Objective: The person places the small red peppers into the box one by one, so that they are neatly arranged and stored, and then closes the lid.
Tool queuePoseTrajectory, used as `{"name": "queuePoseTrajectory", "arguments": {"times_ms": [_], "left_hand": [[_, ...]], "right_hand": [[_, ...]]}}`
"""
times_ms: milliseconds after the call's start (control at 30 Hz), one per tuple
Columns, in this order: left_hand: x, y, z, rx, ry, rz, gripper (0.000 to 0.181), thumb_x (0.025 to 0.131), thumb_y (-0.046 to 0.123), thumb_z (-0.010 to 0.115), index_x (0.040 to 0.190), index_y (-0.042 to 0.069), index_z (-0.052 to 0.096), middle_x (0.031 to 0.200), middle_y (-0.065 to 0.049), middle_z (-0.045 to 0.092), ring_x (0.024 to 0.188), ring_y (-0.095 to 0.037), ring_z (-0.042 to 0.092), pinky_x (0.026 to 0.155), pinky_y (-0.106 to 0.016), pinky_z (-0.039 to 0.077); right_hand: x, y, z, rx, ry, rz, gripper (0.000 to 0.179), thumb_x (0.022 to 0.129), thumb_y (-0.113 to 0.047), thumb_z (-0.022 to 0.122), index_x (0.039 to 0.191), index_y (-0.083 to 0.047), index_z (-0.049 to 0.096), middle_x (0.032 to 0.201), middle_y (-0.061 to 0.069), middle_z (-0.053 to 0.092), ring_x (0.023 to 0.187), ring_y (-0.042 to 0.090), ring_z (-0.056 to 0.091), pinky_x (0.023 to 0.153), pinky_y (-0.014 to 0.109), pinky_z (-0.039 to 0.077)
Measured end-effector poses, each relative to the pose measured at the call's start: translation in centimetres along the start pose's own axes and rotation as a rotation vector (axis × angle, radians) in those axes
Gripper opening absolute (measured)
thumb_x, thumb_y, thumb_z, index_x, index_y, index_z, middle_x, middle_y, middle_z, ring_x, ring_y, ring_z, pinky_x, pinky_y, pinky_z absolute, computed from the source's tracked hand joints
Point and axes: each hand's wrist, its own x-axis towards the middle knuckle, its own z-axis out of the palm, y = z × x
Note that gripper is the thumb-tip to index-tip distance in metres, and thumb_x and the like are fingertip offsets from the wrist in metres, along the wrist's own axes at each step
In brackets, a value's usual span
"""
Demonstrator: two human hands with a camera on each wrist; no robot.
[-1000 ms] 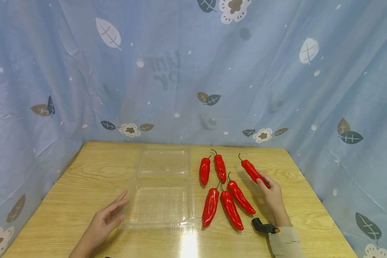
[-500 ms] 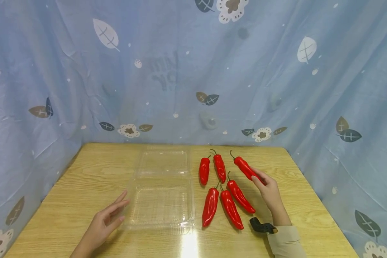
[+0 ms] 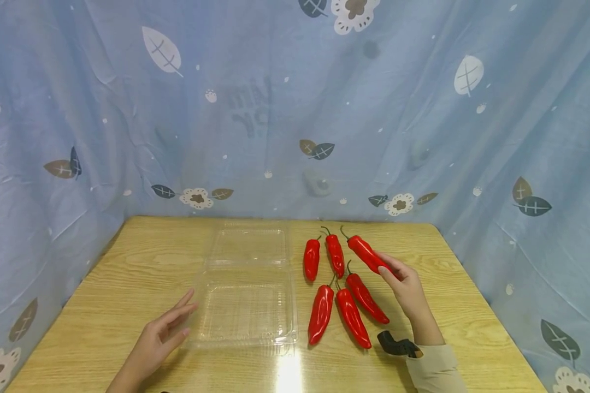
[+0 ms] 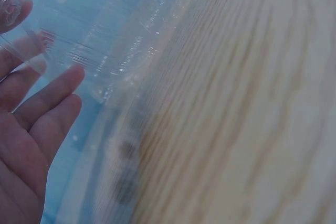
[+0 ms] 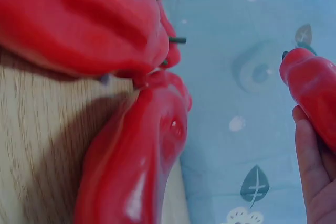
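Gripping the lower end of one red pepper (image 3: 366, 255), well right of the clear container (image 3: 248, 310), the right hand (image 3: 407, 283) calls for a light, steady pinch, with the stem held clear of the loose peppers (image 3: 320, 315) nearer the container's right side; the left hand (image 3: 153, 338), fingers relaxed, waits by its left edge, contact unclear.

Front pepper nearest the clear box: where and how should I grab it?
I'd probably pinch the pepper across its middle, from the front and above: it lies lengthwise, tip toward you, and the gap to its right-hand neighbour widens toward that tip.
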Motion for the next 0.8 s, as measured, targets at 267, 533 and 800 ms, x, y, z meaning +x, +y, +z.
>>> {"name": "queuePoseTrajectory", "arguments": {"times_ms": [267,533,800], "left_hand": [[0.0,0.1,0.0,0.009,-0.002,-0.014,0.043,0.086,-0.019,0.051,0.129,-0.017,0.044,0.154,-0.021,0.024,0.137,0.0,0.033,0.106,-0.01,0.032],[0.1,0.0,0.1,-0.005,0.003,0.017,0.043,0.086,-0.02,0.051,0.128,-0.019,0.043,0.154,-0.021,0.025,0.136,-0.002,0.036,0.106,-0.01,0.033],[0.0,0.0,-0.1,0.009,-0.008,-0.025,0.043,0.086,-0.018,0.051,0.129,-0.018,0.043,0.153,-0.025,0.023,0.136,0.001,0.033,0.106,-0.01,0.033]], "right_hand": [[-0.1,-0.9,1.1,0.002,-0.064,0.008,0.035,0.096,-0.009,0.055,0.129,0.001,0.056,0.117,-0.021,0.061,0.099,0.001,0.061,0.081,0.017,0.054],[-0.3,-2.0,2.5,0.011,-0.135,-0.029,0.035,0.095,-0.006,0.056,0.129,-0.001,0.057,0.121,-0.013,0.062,0.1,0.002,0.062,0.082,0.018,0.055],[-0.6,-2.4,4.4,0.047,-0.238,-0.068,0.035,0.095,-0.003,0.054,0.129,0.002,0.056,0.122,0.004,0.063,0.099,0.004,0.063,0.08,0.025,0.058]]}}
